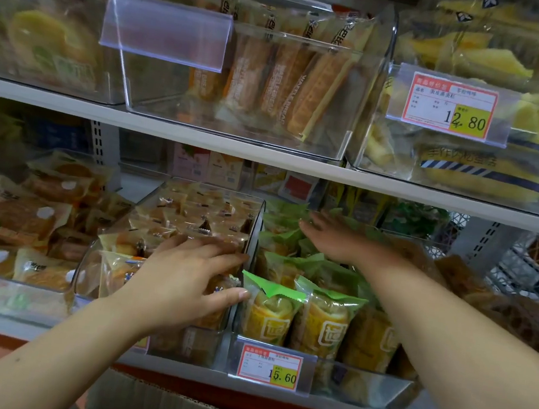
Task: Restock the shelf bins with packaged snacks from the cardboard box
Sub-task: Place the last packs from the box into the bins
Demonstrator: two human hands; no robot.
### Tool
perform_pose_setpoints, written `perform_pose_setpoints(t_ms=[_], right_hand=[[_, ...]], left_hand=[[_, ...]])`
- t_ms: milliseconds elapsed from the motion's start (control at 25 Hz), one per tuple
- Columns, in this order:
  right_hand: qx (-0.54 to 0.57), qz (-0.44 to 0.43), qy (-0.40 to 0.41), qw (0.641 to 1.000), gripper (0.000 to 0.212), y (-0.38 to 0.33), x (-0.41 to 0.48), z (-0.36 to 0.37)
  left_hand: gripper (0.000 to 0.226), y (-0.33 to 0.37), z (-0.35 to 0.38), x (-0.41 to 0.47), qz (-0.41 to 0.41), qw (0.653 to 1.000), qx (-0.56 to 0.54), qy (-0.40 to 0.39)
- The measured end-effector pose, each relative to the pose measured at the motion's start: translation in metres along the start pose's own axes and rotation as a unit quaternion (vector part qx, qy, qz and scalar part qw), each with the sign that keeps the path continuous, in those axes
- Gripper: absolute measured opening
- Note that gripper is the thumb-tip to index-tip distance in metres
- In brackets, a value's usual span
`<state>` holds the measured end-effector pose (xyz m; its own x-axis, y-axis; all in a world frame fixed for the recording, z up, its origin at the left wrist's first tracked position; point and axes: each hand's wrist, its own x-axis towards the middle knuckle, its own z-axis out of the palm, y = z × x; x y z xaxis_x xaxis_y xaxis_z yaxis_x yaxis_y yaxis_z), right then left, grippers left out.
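**Both hands lying flat in the lower bins, box barely showing**

Only the top edge of the cardboard box (168,406) is showing at the bottom of the frame, below the shelf. Its contents are lying out of sight. The upper left bins are blurring into yellow shapes.

The right forearm is covering part of the front row of green-topped packets (282,311), so only three are showing clearly there. The right hand (331,239) is reaching over the packets further back, fingers spread and gripping nothing. Whether it is touching them is hard to tell.

The left hand (191,273) is resting flat, fingers straight, on the clear-wrapped snacks (192,215) in the middle bin (255,236), its thumb lying against a green-topped packet.

Two price tags are showing: 15.60 (270,367) and 12.80 (450,106). At least four waffle bread packets (283,77) are standing above.
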<state>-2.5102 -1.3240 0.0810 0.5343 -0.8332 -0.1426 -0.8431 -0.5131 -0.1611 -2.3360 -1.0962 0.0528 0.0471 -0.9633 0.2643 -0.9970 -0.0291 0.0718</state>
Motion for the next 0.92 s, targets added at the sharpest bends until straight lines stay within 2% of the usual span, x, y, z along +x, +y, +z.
perform_pose_setpoints(t_ms=[120,240,400,520,640,760,920], right_hand=[[-0.017,-0.015,-0.014,1.0,0.06,-0.002,0.007,0.004],[-0.028,0.019,0.009,0.999,0.067,0.013,0.0,-0.004],[-0.055,0.056,-0.003,0.997,0.07,0.023,-0.008,-0.008],[-0.001,0.055,0.006,0.998,0.072,0.031,-0.01,-0.007],[0.086,0.026,0.001,0.996,0.066,0.037,-0.032,-0.016],[0.165,0.003,0.054,0.985,0.057,0.044,-0.071,-0.038],[0.174,0.05,0.123,0.976,0.051,0.106,-0.148,-0.037]], left_hand=[[0.1,-0.001,0.003,0.0,0.004,1.0,-0.003,0.015],[0.092,-0.001,0.005,0.001,-0.001,1.0,-0.001,0.011],[0.084,0.0,0.003,0.001,-0.005,1.0,0.012,-0.004],[0.086,0.001,0.002,0.0,-0.009,1.0,0.01,-0.007],[0.094,0.001,0.001,0.0,-0.015,1.0,0.007,-0.016],[0.096,-0.001,-0.004,-0.001,-0.014,0.999,-0.004,-0.044],[0.099,0.019,-0.031,-0.001,-0.012,0.996,-0.058,-0.063]])
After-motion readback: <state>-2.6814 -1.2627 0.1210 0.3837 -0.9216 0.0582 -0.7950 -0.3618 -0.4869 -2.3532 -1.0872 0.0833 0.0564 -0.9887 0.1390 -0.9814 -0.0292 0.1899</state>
